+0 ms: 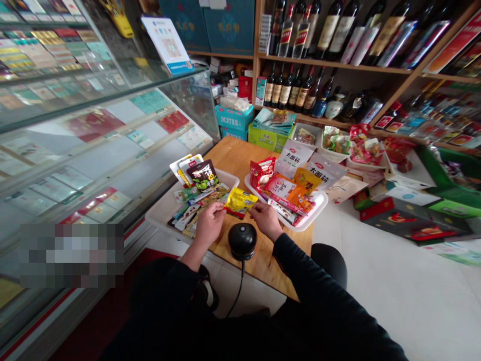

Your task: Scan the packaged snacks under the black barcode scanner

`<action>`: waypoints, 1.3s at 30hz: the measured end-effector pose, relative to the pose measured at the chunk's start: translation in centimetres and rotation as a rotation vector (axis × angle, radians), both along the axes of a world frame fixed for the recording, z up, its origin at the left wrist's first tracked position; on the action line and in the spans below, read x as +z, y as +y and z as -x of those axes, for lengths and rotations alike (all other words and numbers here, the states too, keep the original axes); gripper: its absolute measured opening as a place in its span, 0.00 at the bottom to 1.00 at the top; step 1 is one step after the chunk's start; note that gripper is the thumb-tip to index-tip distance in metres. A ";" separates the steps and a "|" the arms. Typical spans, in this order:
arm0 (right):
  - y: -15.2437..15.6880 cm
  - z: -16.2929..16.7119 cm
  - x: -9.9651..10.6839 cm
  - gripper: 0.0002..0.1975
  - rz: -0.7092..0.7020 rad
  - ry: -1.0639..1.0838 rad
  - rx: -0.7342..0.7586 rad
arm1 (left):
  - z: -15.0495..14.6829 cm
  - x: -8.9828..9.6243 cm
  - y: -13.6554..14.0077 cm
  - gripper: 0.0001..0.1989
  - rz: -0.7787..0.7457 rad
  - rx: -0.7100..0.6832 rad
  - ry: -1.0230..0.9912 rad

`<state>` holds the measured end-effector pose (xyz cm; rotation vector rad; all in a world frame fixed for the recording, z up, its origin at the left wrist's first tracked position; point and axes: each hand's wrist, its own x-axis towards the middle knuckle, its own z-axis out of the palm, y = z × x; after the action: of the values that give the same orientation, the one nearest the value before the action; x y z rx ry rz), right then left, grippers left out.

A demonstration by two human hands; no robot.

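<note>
Both hands, left hand (pixel 209 224) and right hand (pixel 265 218), pinch a yellow packet (pixel 239 201) above the scanner (pixel 242 240); a loose pinch could drop it.

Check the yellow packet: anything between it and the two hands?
Nothing visible. The left hand and the right hand each pinch an edge of the yellow packet directly, just above the black round device on the wooden table. The snack trays sit beside it, not between.
</note>
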<state>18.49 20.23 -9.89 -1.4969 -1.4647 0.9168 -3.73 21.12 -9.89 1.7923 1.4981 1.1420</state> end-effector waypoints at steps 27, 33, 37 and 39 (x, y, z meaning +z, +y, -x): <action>-3.8 -7.5 4.9 0.13 -0.085 -0.097 -0.207 | -7.7 7.8 1.0 0.07 -0.102 -0.269 0.194; -5.0 -10.0 4.4 0.12 -0.086 -0.050 -0.292 | -10.8 8.4 1.9 0.06 -0.145 -0.377 0.281; -6.1 -11.1 4.4 0.11 -0.099 -0.084 -0.368 | -12.9 8.6 2.0 0.06 -0.092 -0.448 0.320; -6.7 -11.6 4.2 0.11 -0.127 -0.124 -0.392 | -13.8 8.5 2.0 0.07 -0.073 -0.466 0.337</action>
<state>30.05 13.54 -5.66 -1.6884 -1.2264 0.4944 10.07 23.17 -1.35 2.3126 1.1201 0.6952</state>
